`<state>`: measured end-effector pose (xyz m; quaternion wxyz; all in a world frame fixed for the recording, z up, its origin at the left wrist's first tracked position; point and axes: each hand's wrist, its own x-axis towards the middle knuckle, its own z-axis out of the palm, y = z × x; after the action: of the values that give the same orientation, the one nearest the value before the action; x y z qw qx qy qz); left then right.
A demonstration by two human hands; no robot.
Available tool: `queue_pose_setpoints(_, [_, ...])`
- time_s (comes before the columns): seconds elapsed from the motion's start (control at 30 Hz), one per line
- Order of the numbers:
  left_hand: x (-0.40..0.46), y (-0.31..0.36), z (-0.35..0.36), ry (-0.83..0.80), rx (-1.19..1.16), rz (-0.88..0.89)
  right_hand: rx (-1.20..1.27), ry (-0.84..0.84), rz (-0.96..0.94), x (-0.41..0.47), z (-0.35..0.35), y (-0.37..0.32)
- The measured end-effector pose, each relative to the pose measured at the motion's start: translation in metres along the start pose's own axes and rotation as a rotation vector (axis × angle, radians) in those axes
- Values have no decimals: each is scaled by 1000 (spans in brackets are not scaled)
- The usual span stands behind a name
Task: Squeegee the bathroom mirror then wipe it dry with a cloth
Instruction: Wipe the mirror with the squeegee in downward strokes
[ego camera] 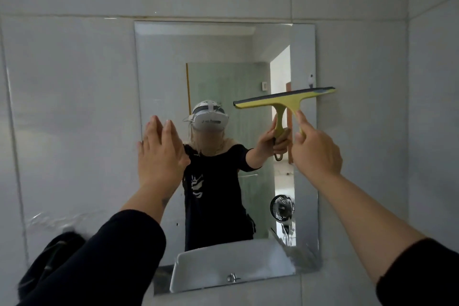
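We hold the squeegee (285, 99) in our right hand (316, 149), the grip pinched round the lower end of its yellow handle, forefinger stretched up along the stem. The blade stands above the grip and its long axis runs nearly level, tilted a little up to the right. It lies against the mirror (223, 52) at mid-height on the right side, and its right tip overhangs the mirror's right edge onto the tiled wall (74, 107). So the glass left to clear lies below the blade, straight down toward the grip, and we judge the coming pull to be a downward one along that right strip.

Our left hand (159, 154) is spread flat, fingers together and empty, at the mirror's left edge; whether it touches the glass we cannot tell. The right hand is the nearer to the tool's work, the left is well apart from it.

A dark cloth (49, 258) hangs low at the left, beside our left sleeve. The basin shows only as a reflection at the mirror's foot. Pale tiles close in on every side, with a corner near on the right; the room is tight.
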<state>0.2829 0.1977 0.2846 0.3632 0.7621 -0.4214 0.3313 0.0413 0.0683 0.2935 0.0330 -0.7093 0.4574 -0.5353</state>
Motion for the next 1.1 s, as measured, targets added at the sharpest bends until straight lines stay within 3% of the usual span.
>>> queue_pose_setpoints(0.33, [1, -4, 4, 37, 25, 20, 419, -61, 162, -47, 35, -51])
queue_pose_setpoints(0.5, [-2, -8, -1, 34, 24, 6, 437, -91, 63, -64, 55, -88])
queue_pose_setpoints(0.87, [-27, -44, -13, 36, 35, 11, 23, -239, -411, -102, 73, -110])
queue_pose_setpoints(1.1, [-35, -36, 0, -20, 13, 52, -202, -235, -461, -83, 45, -71])
